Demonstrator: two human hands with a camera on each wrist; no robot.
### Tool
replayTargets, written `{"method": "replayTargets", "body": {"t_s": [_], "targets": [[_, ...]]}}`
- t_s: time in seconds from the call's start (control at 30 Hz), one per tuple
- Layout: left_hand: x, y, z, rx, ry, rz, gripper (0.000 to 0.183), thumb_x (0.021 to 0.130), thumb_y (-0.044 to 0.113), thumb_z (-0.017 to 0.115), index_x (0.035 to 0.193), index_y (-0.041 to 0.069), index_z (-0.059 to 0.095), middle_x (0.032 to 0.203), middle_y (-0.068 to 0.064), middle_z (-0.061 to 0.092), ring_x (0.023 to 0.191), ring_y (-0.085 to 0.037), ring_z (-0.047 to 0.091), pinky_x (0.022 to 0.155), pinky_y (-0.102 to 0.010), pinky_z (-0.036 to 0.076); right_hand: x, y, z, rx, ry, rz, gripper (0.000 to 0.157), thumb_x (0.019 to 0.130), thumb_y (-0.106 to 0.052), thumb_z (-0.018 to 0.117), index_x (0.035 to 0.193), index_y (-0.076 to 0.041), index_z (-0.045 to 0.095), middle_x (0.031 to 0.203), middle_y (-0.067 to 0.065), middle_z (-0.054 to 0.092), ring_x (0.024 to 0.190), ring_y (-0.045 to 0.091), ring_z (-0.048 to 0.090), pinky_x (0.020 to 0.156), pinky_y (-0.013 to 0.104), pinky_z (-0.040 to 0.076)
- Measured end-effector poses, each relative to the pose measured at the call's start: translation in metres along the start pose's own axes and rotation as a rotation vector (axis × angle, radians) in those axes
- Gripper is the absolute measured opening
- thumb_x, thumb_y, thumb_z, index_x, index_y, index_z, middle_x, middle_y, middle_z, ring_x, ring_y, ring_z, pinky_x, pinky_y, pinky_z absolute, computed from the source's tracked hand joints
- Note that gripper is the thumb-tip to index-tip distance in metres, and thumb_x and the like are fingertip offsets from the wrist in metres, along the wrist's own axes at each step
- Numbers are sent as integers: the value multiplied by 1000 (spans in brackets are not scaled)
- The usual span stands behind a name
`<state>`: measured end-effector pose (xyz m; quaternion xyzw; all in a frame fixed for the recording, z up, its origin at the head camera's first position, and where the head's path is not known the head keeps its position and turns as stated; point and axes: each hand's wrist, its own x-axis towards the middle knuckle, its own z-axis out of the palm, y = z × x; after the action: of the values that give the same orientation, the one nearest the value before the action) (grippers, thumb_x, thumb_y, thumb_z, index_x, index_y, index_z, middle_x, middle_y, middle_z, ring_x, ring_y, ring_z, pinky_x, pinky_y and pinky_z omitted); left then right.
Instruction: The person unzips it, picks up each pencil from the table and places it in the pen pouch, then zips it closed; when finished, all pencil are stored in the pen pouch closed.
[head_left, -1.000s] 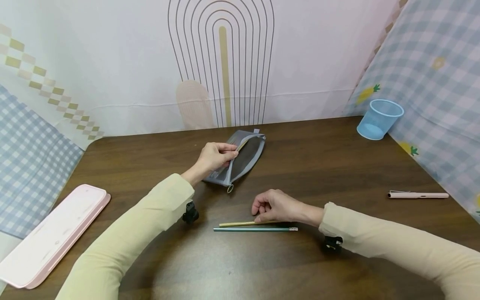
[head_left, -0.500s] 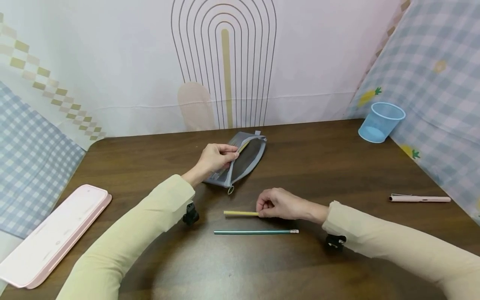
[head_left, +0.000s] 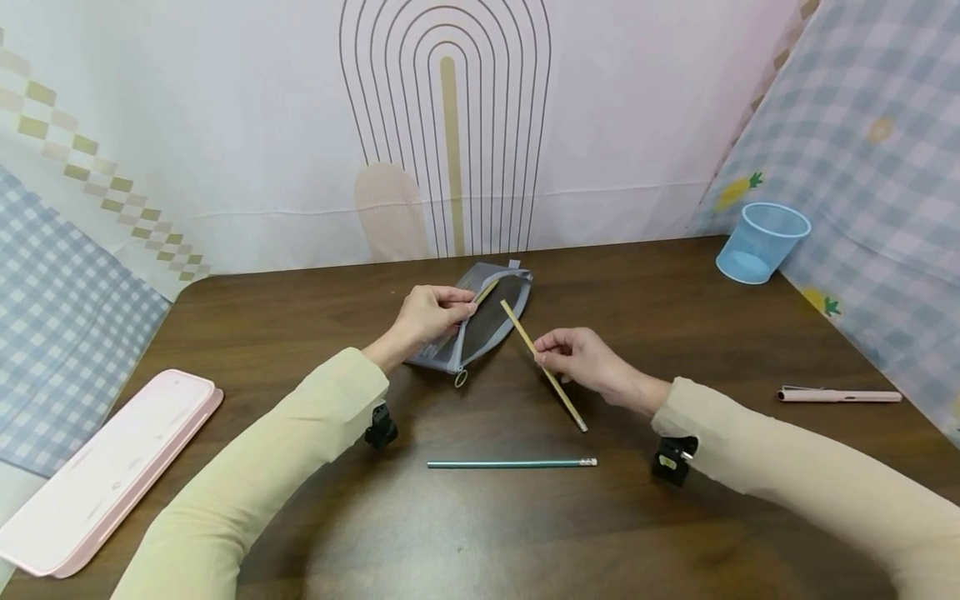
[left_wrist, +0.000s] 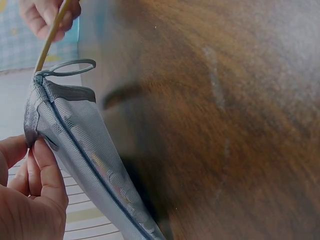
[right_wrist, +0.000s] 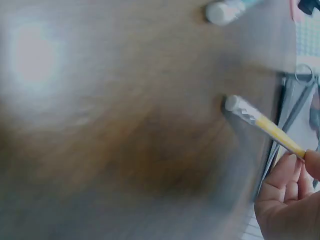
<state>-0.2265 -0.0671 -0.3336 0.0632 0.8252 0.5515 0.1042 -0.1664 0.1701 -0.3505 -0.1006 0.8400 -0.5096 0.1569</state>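
My left hand [head_left: 437,315] pinches the near-left edge of a grey mesh zip pouch [head_left: 437,358], whose mouth gapes toward the right. Inside the opening shows a strip of a yellow pencil [head_left: 487,291]. Another yellow pencil [head_left: 558,389] is pinched at about its middle by my right hand [head_left: 588,364], tilted, its far end at the pouch's mouth and its white eraser end toward me. In the right wrist view that eraser [right_wrist: 233,103] points away from the fingers. A teal pencil [head_left: 510,463] with a white eraser lies on the table, nearer to me.
A pink-and-white flat case [head_left: 112,467] lies at the left. On the right are a pale pink pen [head_left: 838,396] and, at the back corner, a blue mesh cup [head_left: 759,242]. A patterned cloth [head_left: 615,108] hangs behind the wooden table [head_left: 675,517].
My right hand has picked the yellow pencil up from beside the teal one and carried it toward the pouch, turning it from crosswise to slanted. The left hand keeps its place on the pouch.
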Motion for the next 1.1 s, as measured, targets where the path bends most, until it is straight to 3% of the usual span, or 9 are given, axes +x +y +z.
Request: {"method": "replayTargets", "body": {"t_s": [0.23, 0.37, 0.53, 0.83, 1.1], "targets": [[0, 0, 0, 3, -6, -6, 30, 88, 13, 66, 115, 2, 67, 107, -14, 69, 75, -6, 62, 68, -23, 56, 25, -6, -2, 289, -3, 254, 33, 96, -12, 54, 122, 7, 51, 78, -3, 62, 62, 5, 59, 54, 15, 49], [0, 0, 0, 8, -5, -3, 29, 88, 14, 67, 115, 3, 67, 108, -14, 69, 73, -5, 62, 68, -24, 56, 40, -11, 0, 427, 0, 345, 28, 97, -14, 53, 120, 2, 51, 77, -3, 62, 58, 4, 61, 50, 13, 48], [0, 0, 0, 0, -7, -5, 30, 88, 14, 67, 115, 3, 67, 108, -15, 69, 68, -4, 61, 67, -24, 57, 58, -19, 5, 518, 3, 376, 16, 97, -15, 53, 109, -4, 53, 75, -1, 64, 57, 7, 62, 50, 15, 49], [1, 0, 2, -19, -16, -25, 30, 87, 15, 68, 116, 4, 67, 107, -15, 69, 68, -4, 60, 64, -21, 56, 83, -27, 14, 591, 33, 392, 18, 97, -14, 53, 107, 2, 55, 62, 4, 66, 53, 9, 64, 49, 16, 51], [1, 0, 1, -24, -23, -38, 30, 88, 14, 66, 116, 4, 67, 110, -15, 68, 78, -8, 62, 76, -32, 57, 93, -34, 24, 668, 38, 415, 16, 98, -11, 51, 86, -1, 55, 61, 8, 66, 54, 13, 66, 53, 19, 54]]}}
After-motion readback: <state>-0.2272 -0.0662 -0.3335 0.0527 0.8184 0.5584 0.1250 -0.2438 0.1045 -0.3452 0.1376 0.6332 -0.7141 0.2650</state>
